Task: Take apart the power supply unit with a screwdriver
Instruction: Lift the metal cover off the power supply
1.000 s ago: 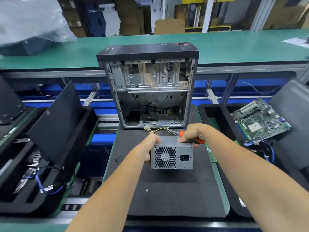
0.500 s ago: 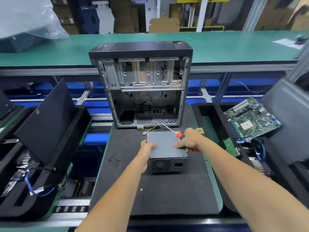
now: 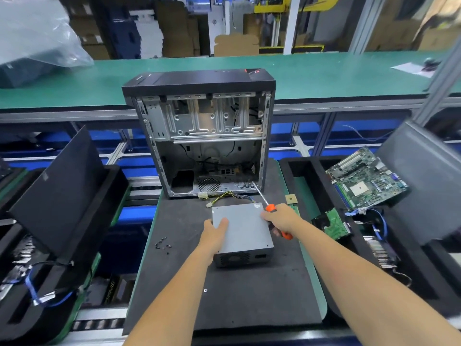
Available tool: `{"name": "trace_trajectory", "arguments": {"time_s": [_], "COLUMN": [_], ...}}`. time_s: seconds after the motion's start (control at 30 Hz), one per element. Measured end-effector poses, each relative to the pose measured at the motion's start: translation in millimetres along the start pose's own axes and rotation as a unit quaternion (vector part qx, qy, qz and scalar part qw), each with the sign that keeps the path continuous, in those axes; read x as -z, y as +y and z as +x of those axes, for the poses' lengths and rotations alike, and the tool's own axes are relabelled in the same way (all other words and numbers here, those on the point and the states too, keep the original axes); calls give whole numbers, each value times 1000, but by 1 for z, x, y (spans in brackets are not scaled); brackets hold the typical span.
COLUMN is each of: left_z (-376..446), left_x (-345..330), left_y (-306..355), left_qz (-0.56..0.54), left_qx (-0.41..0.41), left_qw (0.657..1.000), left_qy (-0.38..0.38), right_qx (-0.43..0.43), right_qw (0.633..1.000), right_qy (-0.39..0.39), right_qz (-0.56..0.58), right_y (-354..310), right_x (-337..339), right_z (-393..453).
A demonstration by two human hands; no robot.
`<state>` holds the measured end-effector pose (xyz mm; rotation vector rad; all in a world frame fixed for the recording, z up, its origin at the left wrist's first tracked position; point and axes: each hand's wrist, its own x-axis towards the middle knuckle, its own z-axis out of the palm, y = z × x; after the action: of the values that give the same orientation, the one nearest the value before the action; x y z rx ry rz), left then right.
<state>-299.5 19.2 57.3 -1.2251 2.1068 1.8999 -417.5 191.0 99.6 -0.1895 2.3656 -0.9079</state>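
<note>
The grey power supply unit [image 3: 245, 228] lies flat on the dark mat [image 3: 224, 295], its fan grille facing me and its cable bundle [image 3: 232, 194] trailing toward the case. My left hand [image 3: 214, 233] grips its left edge, thumb on the top plate. My right hand [image 3: 280, 218] touches the right edge while holding an orange-handled screwdriver [image 3: 270, 208], whose shaft points up toward the case.
The open computer case [image 3: 202, 136] stands upright just behind the unit. Several loose black screws [image 3: 162, 244] lie on the mat at left. Foam trays flank the mat: a motherboard [image 3: 366, 179] leans at right, a black panel [image 3: 62, 186] at left.
The unit was held upright with the fan face toward me; it has been tipped down and now lies flat on the mat. Both hands stayed on it.
</note>
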Motion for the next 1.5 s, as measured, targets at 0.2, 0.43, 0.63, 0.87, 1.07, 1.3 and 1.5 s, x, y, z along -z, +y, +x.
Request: {"name": "trace_trajectory", "arguments": {"time_s": [0.2, 0.43, 0.63, 0.87, 1.07, 1.3, 1.5], "left_z": [1, 4, 6, 5, 5, 4, 9], "left_x": [3, 2, 5, 5, 5, 9, 18], "left_y": [5, 3, 3, -3, -2, 0, -2], "left_qz": [44, 64, 55, 39, 60, 47, 16], "left_qx": [9, 10, 17, 30, 19, 25, 50], "left_qw": [999, 998, 998, 999, 998, 998, 999], "left_qy": [-13, -16, -19, -20, -19, -21, -6], "right_qx": [-47, -67, -69, -7, -52, -45, -83], "right_qw": [997, 988, 989, 994, 998, 997, 994], "right_qy": [10, 11, 4, 17, 19, -16, -29], "right_qz": [-59, -135, -130, -112, -9, -61, 60], "right_y": [7, 7, 10, 5, -5, -3, -12], "right_x": [-5, -19, -20, -18, -18, -27, -37], "right_z": [8, 17, 17, 18, 12, 16, 8]}}
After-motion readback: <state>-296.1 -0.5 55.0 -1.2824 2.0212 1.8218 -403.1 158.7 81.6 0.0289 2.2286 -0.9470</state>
